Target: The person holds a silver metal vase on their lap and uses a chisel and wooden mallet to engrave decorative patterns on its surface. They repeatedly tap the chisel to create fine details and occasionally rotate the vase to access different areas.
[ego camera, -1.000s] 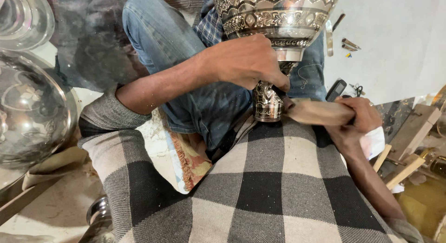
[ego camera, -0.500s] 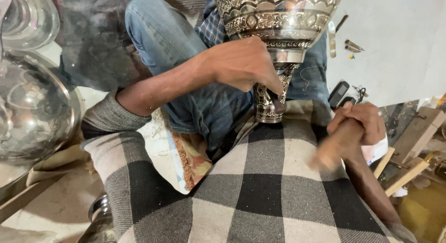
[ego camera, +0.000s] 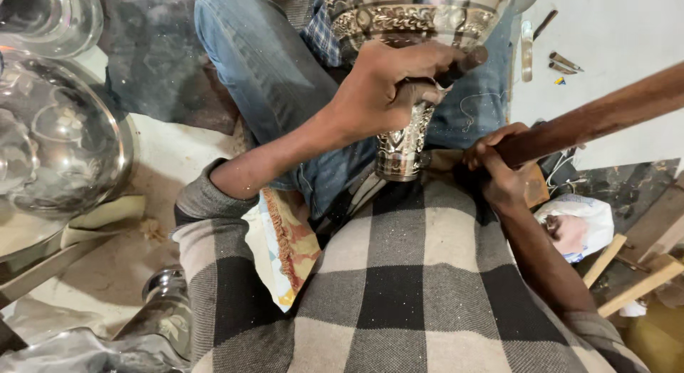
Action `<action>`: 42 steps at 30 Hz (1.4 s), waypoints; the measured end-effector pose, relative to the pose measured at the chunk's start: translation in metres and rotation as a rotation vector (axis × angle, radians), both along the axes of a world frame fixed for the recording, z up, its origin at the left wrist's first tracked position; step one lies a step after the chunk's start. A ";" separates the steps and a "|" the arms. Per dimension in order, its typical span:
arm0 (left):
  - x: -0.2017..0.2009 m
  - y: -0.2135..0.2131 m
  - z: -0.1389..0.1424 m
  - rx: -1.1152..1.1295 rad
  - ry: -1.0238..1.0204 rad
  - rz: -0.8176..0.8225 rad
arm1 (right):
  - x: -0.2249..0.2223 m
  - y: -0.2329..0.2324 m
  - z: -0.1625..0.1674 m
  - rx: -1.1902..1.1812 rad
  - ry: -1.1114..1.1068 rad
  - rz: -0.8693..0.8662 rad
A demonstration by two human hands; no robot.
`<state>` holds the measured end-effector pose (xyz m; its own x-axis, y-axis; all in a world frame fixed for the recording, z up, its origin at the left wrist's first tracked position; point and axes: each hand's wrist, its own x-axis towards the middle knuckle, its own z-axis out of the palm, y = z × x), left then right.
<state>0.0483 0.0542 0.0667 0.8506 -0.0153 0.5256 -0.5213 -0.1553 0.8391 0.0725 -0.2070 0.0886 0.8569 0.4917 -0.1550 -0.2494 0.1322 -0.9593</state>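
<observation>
Left hand point(ego camera: 388, 88) grips stem of ornate silver vessel point(ego camera: 410, 31) over checked blanket point(ego camera: 420, 287). Right hand point(ego camera: 499, 170) holds wooden stick point(ego camera: 605, 113), angled up-right.

The floor point(ego camera: 178, 152) is pale and dusty, with a dark patch at upper left. Polished metal bowls point(ego camera: 57, 138) stand at the left edge; wooden sticks point(ego camera: 627, 273) and a crumpled white cloth point(ego camera: 581, 227) lie at the right. Small metal tools point(ego camera: 563, 59) rest on a white surface point(ego camera: 627, 31) at upper right.
</observation>
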 end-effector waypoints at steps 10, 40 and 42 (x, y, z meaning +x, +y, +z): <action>-0.013 0.010 0.014 0.399 0.117 -0.005 | 0.019 0.001 -0.002 -0.454 -0.422 -0.008; 0.015 0.021 0.043 0.649 0.117 -0.145 | 0.034 -0.031 -0.015 -0.430 -0.480 0.049; 0.016 0.020 0.043 0.683 0.064 -0.111 | 0.029 -0.032 -0.022 -0.448 -0.477 0.012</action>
